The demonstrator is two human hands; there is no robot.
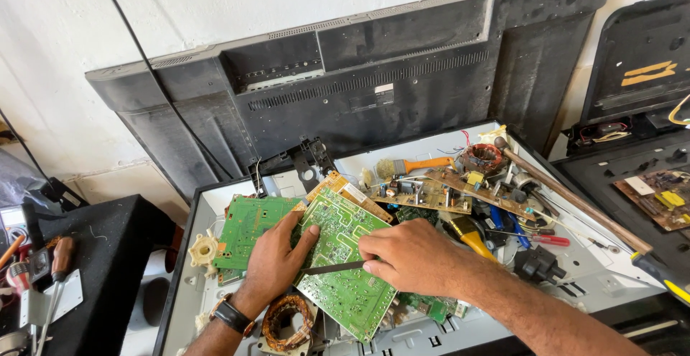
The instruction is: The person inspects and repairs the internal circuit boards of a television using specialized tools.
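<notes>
**Board under both hands**

We find the left hand [277, 262] flat, fingers spread, pressing the green circuit board [345, 262] atop the parts pile. Our right hand [410, 255] pinches a dark tool [332, 267] against it. A hammer [575, 198] lies rightward.

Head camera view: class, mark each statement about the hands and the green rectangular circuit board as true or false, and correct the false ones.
1. The left hand presses on the green rectangular circuit board. True.
2. The right hand holds a yellow-handled screwdriver. False: it holds a thin dark tool against the board.
3. A dark wristwatch sits on the left wrist. True.
4. The large black plastic back cover lies flat on the floor. False: it leans against the white wall.
</notes>
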